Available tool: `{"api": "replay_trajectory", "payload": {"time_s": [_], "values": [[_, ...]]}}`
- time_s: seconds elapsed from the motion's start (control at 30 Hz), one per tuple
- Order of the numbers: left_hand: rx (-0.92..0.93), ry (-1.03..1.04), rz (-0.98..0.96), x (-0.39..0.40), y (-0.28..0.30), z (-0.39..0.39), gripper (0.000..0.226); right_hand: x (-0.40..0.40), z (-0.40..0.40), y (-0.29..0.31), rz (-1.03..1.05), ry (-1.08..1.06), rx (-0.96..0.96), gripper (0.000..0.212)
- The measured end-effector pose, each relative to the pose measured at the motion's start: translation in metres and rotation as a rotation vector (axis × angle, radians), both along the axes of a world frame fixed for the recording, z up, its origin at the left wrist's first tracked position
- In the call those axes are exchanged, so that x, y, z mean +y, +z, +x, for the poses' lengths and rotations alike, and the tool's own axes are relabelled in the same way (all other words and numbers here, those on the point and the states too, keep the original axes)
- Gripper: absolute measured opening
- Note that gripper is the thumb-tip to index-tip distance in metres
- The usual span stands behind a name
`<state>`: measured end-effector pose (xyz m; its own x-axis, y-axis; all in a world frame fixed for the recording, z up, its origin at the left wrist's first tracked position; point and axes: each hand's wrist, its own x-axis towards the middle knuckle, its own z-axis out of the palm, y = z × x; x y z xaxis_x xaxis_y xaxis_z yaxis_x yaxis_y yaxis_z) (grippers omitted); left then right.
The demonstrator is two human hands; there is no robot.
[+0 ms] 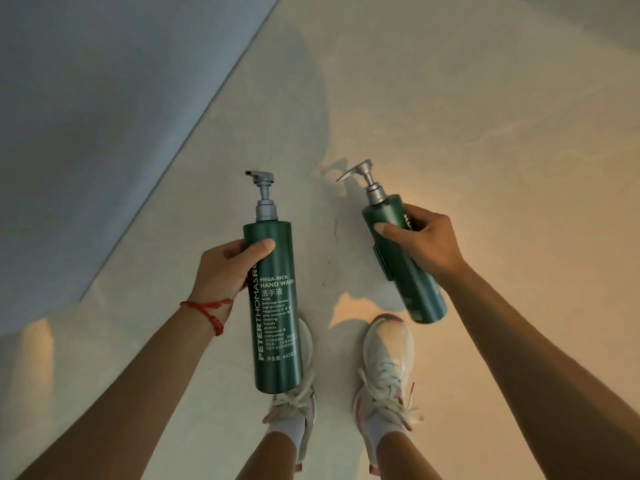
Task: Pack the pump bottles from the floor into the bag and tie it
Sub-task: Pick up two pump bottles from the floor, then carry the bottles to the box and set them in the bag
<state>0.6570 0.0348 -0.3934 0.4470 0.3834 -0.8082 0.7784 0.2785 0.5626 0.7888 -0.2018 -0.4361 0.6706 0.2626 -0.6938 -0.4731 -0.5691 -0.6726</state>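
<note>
Along the far left edge, a grey-blue surface (86, 116) runs diagonally up and away, meeting the pale marbled floor (485, 116) that fills the rest of the view. Just right of that edge, the left forearm reaches forward with a red braided cord (211, 311) looped round the wrist. The left hand (225, 268) grips a tall dark-green pump bottle (275, 306) near its upper part, thumb pressed across the front and fingers curled behind it. This bottle is held off the floor, roughly upright in the view, its grey pump head (261, 178) pointing away and its nozzle turned to the left; white lettering on the front reads "MEGA-RICH HAND WASH". Its base hangs over the left white sneaker (294, 403). Further right stands the right white sneaker (388, 355), laced, with pink trim, on the floor. Above it the second green pump bottle (405, 271) is tilted, its grey pump top (363, 171) leaning up and to the left and its base angled down to the right. The right hand (426, 240) wraps round its upper body, thumb across the front and fingers curled over the far side, holding it clear of the floor. The two bottles are well apart, one in each hand.
</note>
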Motion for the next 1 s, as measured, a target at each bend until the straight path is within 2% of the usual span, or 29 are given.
{"api": "replay_trajectory", "payload": {"time_s": [0.07, 0.17, 0.3, 0.43, 0.53, 0.6, 0.77, 0.93, 1.0], "values": [[-0.025, -0.017, -0.010, -0.004, 0.036, 0.011, 0.015, -0.006, -0.005, 0.044, 0.099, -0.180, 0.073, 0.019], [-0.052, -0.062, -0.012, -0.011, 0.097, 0.031, 0.023, -0.012, -0.008, 0.116, 0.157, -0.325, 0.122, 0.022], [-0.096, -0.123, 0.001, -0.026, 0.191, 0.059, 0.017, -0.025, -0.002, 0.220, 0.202, -0.446, 0.117, 0.040], [-0.153, -0.207, 0.012, -0.040, 0.271, 0.080, 0.004, -0.044, 0.007, 0.309, 0.233, -0.557, 0.062, 0.040], [-0.186, -0.260, 0.013, -0.047, 0.318, 0.091, 0.008, -0.058, 0.006, 0.364, 0.233, -0.624, 0.033, 0.042], [-0.213, -0.307, -0.001, -0.052, 0.347, 0.098, 0.007, -0.066, 0.002, 0.396, 0.249, -0.681, 0.007, 0.042], [-0.250, -0.400, -0.032, -0.061, 0.396, 0.105, 0.025, -0.081, -0.025, 0.459, 0.293, -0.853, -0.045, 0.032], [-0.283, -0.545, -0.044, -0.075, 0.447, 0.101, 0.001, -0.091, -0.073, 0.510, 0.283, -1.046, -0.098, 0.037], [-0.306, -0.626, -0.055, -0.086, 0.471, 0.097, 0.003, -0.097, -0.097, 0.530, 0.289, -1.129, -0.115, 0.038]]}}
